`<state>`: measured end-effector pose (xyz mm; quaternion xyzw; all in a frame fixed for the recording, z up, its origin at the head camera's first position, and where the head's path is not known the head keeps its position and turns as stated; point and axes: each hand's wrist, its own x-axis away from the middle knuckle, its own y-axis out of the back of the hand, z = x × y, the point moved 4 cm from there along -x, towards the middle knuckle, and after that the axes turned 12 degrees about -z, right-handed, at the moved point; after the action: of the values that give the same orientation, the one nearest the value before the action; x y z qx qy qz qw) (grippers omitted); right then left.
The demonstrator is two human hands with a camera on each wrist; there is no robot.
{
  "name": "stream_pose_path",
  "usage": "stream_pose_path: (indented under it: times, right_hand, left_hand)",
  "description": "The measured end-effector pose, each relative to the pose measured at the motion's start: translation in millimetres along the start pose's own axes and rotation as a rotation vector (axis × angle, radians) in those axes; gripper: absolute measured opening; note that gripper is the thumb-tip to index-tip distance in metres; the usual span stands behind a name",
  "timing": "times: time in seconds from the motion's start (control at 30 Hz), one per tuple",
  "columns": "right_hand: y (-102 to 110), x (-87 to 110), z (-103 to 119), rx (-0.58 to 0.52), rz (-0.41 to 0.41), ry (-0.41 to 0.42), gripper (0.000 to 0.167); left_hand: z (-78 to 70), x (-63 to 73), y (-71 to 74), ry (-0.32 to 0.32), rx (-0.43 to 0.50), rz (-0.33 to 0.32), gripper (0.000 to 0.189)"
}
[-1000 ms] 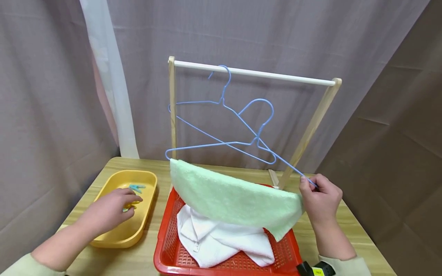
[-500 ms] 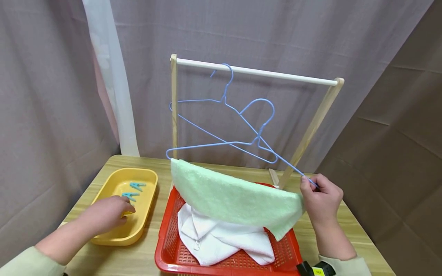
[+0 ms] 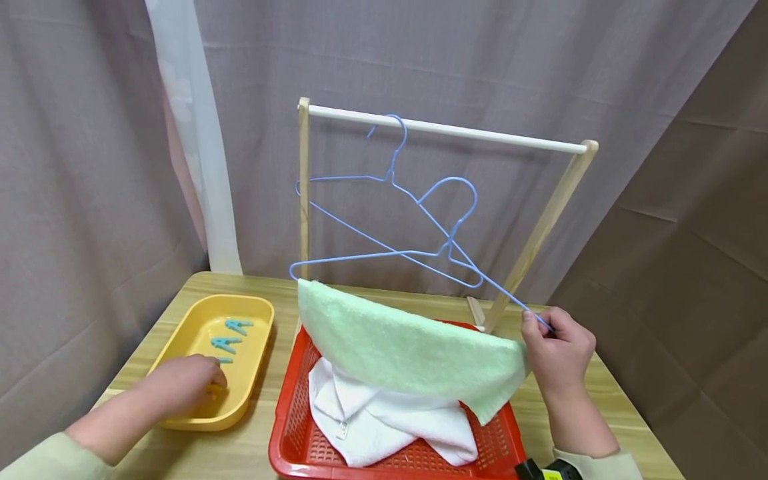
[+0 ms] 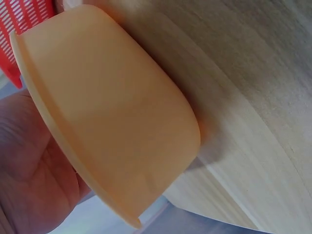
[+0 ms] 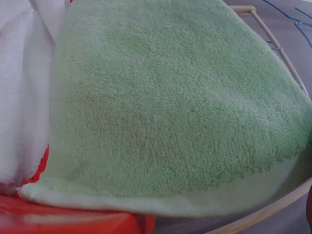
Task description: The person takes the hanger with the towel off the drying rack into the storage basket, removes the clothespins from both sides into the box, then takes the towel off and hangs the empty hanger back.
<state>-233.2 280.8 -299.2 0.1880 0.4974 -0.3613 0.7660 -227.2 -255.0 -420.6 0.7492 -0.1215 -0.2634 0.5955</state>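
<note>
My right hand [image 3: 561,347] grips the right end of a blue wire clothes hanger [image 3: 378,255]. A light green towel [image 3: 408,347] hangs folded over the hanger's lower part, above a red basket [image 3: 282,407]. In the right wrist view the towel [image 5: 170,107] fills most of the frame. My left hand [image 3: 183,387] reaches into a yellow tray [image 3: 262,347], fingers bent downward near several blue clothespins [image 3: 225,343]. Its fingertips are hidden, so a hold cannot be made out. The left wrist view shows that hand [image 4: 34,165] behind the tray's wall [image 4: 112,107].
A second blue hanger [image 3: 399,143] hangs from the white rod [image 3: 480,132] of a wooden rack [image 3: 546,230] behind the towel. A crumpled white cloth [image 3: 390,427] lies in the red basket. Grey curtains [image 3: 510,53] stand behind the wooden table [image 3: 612,413].
My left hand has moved toward the near left within the yellow tray, uncovering more blue clothespins. The right hand, hanger and towel have stayed nearly still.
</note>
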Motion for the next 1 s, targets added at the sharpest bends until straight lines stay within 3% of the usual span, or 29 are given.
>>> stream_pose_path:
  times: [0.23, 0.7, 1.0]
  right_hand:
    - [-0.3, 0.1, 2.4, -0.008, 0.011, 0.013, 0.027]
    - [1.0, 0.4, 2.1, 0.000, -0.011, 0.013, 0.027]
    - [3.4, 0.1, 3.1, 0.010, 0.007, 0.017, 0.027]
  left_hand:
    - [3.3, 7.2, -8.2, -0.012, 0.006, -0.003, 0.028]
    - [2.7, 8.1, -8.0, -0.044, 0.008, -0.037, 0.036]
    - [3.7, 4.5, 0.8, 0.082, -0.032, -0.011, 0.022]
